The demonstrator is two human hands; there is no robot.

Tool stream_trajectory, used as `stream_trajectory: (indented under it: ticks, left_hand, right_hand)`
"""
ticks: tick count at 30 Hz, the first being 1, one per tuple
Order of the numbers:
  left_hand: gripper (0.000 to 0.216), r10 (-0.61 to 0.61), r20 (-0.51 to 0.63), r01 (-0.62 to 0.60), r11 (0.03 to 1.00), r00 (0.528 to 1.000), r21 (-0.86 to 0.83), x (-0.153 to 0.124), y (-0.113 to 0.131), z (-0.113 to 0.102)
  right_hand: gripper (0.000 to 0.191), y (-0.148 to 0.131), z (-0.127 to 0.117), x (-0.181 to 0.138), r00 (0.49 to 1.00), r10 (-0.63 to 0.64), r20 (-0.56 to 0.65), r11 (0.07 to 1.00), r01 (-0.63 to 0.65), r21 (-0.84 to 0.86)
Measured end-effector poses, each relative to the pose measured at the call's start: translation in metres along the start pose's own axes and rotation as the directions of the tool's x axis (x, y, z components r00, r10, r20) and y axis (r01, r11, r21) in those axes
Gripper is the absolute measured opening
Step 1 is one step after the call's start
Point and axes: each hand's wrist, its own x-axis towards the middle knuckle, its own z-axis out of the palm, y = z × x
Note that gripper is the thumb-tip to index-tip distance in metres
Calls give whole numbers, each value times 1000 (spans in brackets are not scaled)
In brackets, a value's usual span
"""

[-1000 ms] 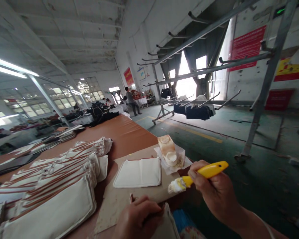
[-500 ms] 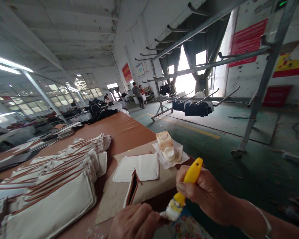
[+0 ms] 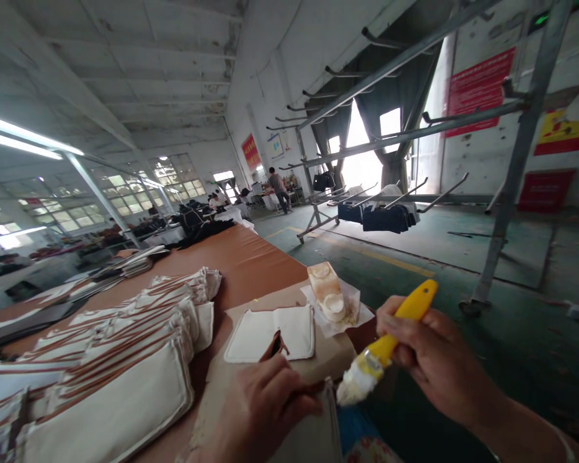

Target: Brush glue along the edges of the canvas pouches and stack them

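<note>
My right hand (image 3: 431, 360) grips a yellow-handled brush (image 3: 390, 341) whose bristles (image 3: 359, 384) are loaded with pale glue and hang just right of the piece below. My left hand (image 3: 265, 411) presses down on a cream fabric piece (image 3: 313, 431) with a brown trim strip (image 3: 275, 346) sticking up at the table's near edge. Beyond it a flat cream panel (image 3: 270, 334) lies on a cardboard sheet (image 3: 328, 360). A tipped glue container (image 3: 325, 290) rests on white paper (image 3: 361, 313) at the table's right edge.
Stacks of cream pouches with brown stripes (image 3: 125, 341) cover the brown table (image 3: 241, 257) to my left. A metal rack (image 3: 511, 167) with hooks and dark bags (image 3: 386, 217) stands on the green floor to the right. People work far off at the back (image 3: 280, 190).
The brush has lifted from beside my left hand and swung up to the right, its handle tilting. My left hand has shifted over the fabric piece, and the view has tilted slightly.
</note>
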Motion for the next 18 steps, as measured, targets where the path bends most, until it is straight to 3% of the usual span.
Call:
stream_trajectory:
  ticks: [2,4,7,9,10,11,13,16,18]
  left_hand:
    - [37,-138,-13,131,960,990,-248,19,-7,-18]
    - [59,-276,-43,222,846,960,-485,32,-20,-36]
    - [82,-478,-4,356,661,879,-660,21,-52,-58]
    - [88,-610,168,559,535,775,-633,-6,-82,-68]
    - [91,-690,280,693,440,668,-571,-24,-97,-71]
    - [92,-730,341,766,379,592,-519,-43,-112,-74]
    - [89,-796,340,833,337,501,-440,-77,-135,-72]
    - [60,-853,301,903,380,426,-202,-109,-152,-43]
    - [40,-841,316,894,442,440,-68,-116,-151,-7]
  right_hand:
    - [24,-13,-4,4,989,-45,-139,992,61,113]
    - [20,-24,-5,7,975,-79,-207,980,115,166]
    - [18,-26,-11,5,963,-69,-261,977,119,179]
    - [20,-15,-20,0,959,-14,-284,982,66,175]
    - [22,-6,-25,-3,954,24,-297,984,29,175]
    - [24,3,-31,-5,948,66,-310,984,-11,178]
    - [25,22,-40,-9,933,160,-322,975,-99,200]
    - [29,46,-44,-9,907,269,-325,947,-188,260]
    - [32,56,-38,-6,887,312,-341,931,-214,295]
